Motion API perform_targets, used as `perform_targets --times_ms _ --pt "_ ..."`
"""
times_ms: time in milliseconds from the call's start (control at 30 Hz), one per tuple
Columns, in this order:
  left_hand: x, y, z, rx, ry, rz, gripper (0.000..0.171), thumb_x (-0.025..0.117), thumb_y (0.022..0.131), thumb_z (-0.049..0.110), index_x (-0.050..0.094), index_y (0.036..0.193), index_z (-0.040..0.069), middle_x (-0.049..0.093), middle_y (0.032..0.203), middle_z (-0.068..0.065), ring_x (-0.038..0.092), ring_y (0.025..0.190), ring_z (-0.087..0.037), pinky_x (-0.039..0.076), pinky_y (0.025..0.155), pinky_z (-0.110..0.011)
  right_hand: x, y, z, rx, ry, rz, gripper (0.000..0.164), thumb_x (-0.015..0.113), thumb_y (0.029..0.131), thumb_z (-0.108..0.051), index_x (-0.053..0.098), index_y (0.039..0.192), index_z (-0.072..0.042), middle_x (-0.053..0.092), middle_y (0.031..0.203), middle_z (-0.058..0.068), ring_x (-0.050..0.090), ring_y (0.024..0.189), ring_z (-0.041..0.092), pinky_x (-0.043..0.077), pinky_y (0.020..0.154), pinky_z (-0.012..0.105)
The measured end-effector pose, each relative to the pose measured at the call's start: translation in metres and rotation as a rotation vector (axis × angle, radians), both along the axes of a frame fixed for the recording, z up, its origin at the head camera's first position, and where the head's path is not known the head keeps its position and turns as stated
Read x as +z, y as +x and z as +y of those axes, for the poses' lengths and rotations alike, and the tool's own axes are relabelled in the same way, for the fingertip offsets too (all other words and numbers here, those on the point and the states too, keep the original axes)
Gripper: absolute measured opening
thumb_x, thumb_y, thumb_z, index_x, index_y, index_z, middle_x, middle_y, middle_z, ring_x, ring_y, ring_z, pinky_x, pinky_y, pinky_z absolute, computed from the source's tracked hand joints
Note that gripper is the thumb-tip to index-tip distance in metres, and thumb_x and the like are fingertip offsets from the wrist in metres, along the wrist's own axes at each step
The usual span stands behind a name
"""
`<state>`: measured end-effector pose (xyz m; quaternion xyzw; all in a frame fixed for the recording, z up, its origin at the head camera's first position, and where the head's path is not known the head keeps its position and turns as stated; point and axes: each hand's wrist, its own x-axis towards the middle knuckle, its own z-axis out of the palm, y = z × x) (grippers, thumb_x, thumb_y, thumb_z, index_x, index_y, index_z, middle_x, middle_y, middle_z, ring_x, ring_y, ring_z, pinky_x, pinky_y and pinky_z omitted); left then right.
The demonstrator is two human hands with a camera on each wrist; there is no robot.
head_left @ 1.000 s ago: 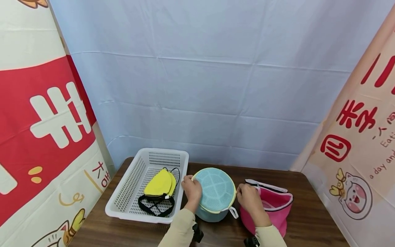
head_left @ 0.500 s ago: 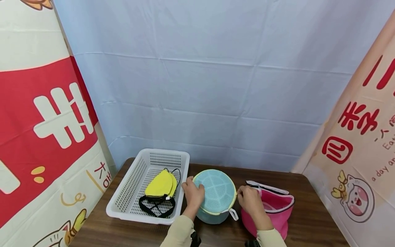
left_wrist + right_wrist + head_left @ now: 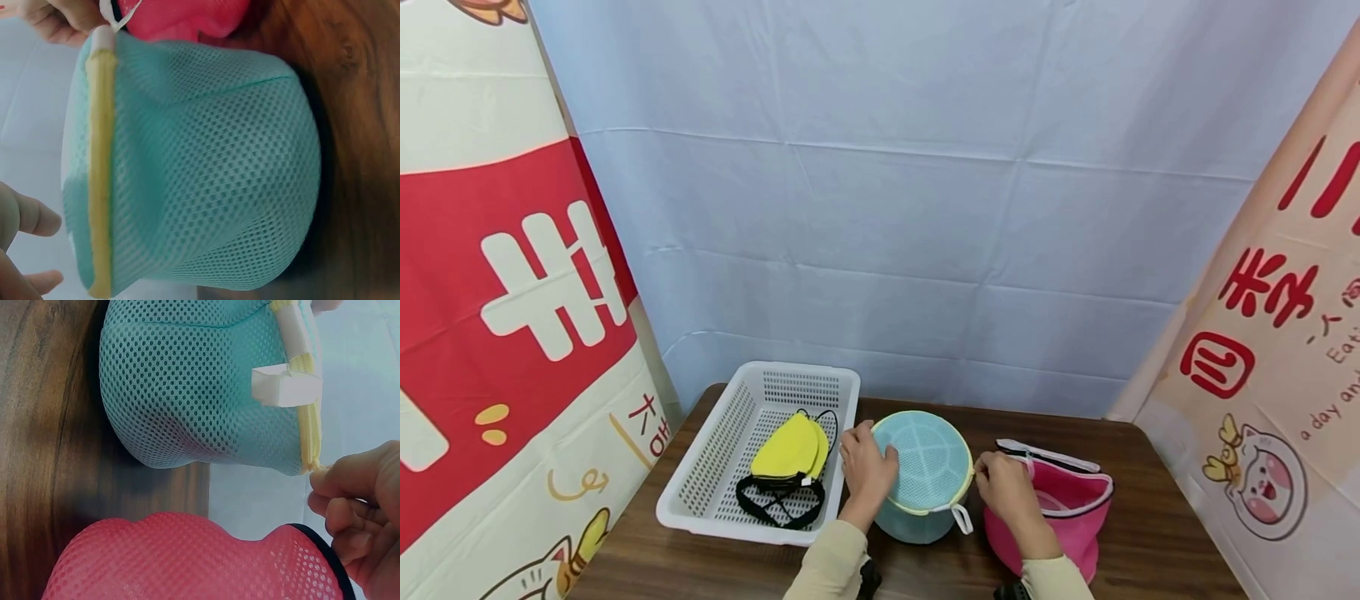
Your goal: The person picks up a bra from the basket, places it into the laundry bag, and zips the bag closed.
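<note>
A round light-blue mesh laundry bag (image 3: 917,467) with a yellow zipper (image 3: 101,169) round its lid stands in the middle of the table. A white fabric loop (image 3: 286,387) hangs from its rim. At the bag's left side is my left hand (image 3: 867,467), its thumb and fingers spread; in the left wrist view the fingertips look just off the lid's edge. My right hand (image 3: 1006,487) pinches the zipper's end at the right side of the rim, as the right wrist view shows; the small pull itself is hidden by the fingertips. Just beyond that hand sits a pink mesh bag (image 3: 1082,546), its lid unzipped.
At the left of the wooden table (image 3: 632,550) a white perforated basket (image 3: 700,467) holds a yellow folded piece (image 3: 784,450) with black straps (image 3: 781,502). A pale blue cloth (image 3: 880,208) hangs behind the table, with printed cloths on both sides.
My left hand has loosened from the lid's edge, its thumb lifting and its fingers spreading. The right hand keeps its pinch at the same place on the rim. The white loop has swung slightly left.
</note>
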<state>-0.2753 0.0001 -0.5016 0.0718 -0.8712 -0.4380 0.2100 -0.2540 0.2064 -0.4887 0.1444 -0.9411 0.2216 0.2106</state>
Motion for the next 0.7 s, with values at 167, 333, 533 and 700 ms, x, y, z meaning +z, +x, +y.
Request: perform_targets --times_ms 167,333,533,700 --pt "0.005 -0.004 -0.005 -0.025 -0.056 0.001 0.042 0.068 0.082 0.014 0.054 0.12 0.005 0.044 0.111 -0.018 0.043 0.1 -0.035 0.038 0.074 -0.051 -0.001 0.001 -0.001 0.0 -0.008 0.004 0.009 0.067 0.07 0.007 0.064 0.071 -0.002 0.057 0.068 0.005 0.053 0.059 0.018 0.047 0.054 0.034" --pt "0.01 -0.011 -0.007 -0.101 -0.179 -0.012 0.035 0.066 0.084 0.016 0.059 0.116 0.005 0.048 0.109 -0.018 0.045 0.098 -0.036 0.038 0.072 -0.051 -0.001 0.001 -0.002 0.0 -0.003 0.003 0.009 0.064 0.07 0.006 0.063 0.071 -0.003 0.057 0.067 0.005 0.054 0.06 0.02 0.046 0.055 0.036" --pt "0.006 -0.021 -0.006 -0.178 -0.279 -0.037 0.034 0.063 0.086 0.016 0.06 0.118 0.006 0.049 0.107 -0.017 0.045 0.094 -0.033 0.037 0.069 -0.046 -0.003 0.002 -0.003 -0.01 -0.006 0.003 0.01 0.064 0.07 0.007 0.062 0.07 -0.003 0.057 0.066 0.005 0.054 0.059 0.021 0.047 0.055 0.037" --pt "0.007 -0.03 -0.004 -0.197 -0.302 -0.015 0.033 0.062 0.087 0.016 0.06 0.118 0.008 0.051 0.107 -0.015 0.047 0.092 -0.032 0.038 0.07 -0.044 -0.005 0.001 -0.003 -0.014 -0.014 0.021 0.012 0.064 0.069 0.009 0.062 0.07 -0.003 0.058 0.067 0.006 0.056 0.061 0.023 0.047 0.056 0.038"
